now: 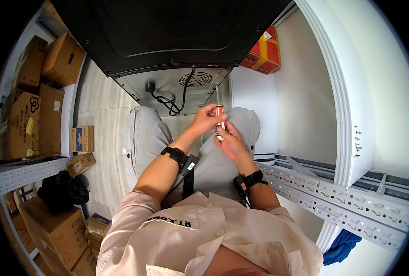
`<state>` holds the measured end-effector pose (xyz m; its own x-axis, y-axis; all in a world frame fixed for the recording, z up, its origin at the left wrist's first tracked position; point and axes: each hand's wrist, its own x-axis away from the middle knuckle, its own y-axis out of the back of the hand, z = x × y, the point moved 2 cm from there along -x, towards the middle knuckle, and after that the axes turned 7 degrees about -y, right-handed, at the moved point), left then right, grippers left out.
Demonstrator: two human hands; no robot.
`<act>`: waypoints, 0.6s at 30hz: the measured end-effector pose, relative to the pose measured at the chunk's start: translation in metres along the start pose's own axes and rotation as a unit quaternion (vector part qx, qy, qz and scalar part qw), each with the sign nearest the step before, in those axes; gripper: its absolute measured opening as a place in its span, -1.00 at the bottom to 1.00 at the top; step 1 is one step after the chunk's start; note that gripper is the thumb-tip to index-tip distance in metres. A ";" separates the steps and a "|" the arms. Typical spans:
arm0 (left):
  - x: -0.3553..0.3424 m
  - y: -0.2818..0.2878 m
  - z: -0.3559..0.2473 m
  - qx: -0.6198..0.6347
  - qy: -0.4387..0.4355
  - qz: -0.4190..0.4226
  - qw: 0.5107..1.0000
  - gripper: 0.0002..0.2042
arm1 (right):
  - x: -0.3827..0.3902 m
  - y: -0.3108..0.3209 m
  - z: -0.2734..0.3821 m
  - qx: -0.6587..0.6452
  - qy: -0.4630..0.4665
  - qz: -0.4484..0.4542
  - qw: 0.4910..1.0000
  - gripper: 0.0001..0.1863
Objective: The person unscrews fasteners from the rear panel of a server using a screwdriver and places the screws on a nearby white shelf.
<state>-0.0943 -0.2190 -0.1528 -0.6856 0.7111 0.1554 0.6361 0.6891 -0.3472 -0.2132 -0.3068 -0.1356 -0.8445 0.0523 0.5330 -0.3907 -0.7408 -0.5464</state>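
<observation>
A screwdriver with a red and white handle points away from me. Its thin shaft reaches toward the right edge of a metal panel on a black cabinet-like appliance; whether the tip touches a screw is too small to tell. My left hand is closed around the front of the handle. Its rear end is gripped by my right hand. From the panel, which has a round vent grille, hangs a coiled black power cord with a plug.
Shelving with cardboard boxes stands on the left, above a black bag. At the right are a white shelf and perforated metal beams, with several small screws on the shelf. A red box sits beyond the appliance's right side.
</observation>
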 end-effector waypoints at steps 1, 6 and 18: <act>0.001 -0.001 0.000 -0.044 0.007 -0.001 0.999 -0.55 | 0.000 -0.001 -0.001 0.017 0.019 -0.034 0.999 -0.70; -0.003 0.002 0.009 0.012 -0.008 -0.025 1.000 -0.52 | -0.007 0.012 -0.005 0.003 0.013 0.004 1.000 -0.70; -0.002 -0.003 0.001 0.149 -0.011 0.033 0.988 -0.55 | 0.007 0.010 0.012 -0.071 -0.060 0.089 0.992 -0.63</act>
<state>-0.0949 -0.2225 -0.1533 -0.6552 0.7481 0.1047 0.5500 0.5675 -0.6127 -0.2185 -0.3223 -0.1296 -0.8580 -0.1582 0.4886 -0.2936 -0.6295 -0.7194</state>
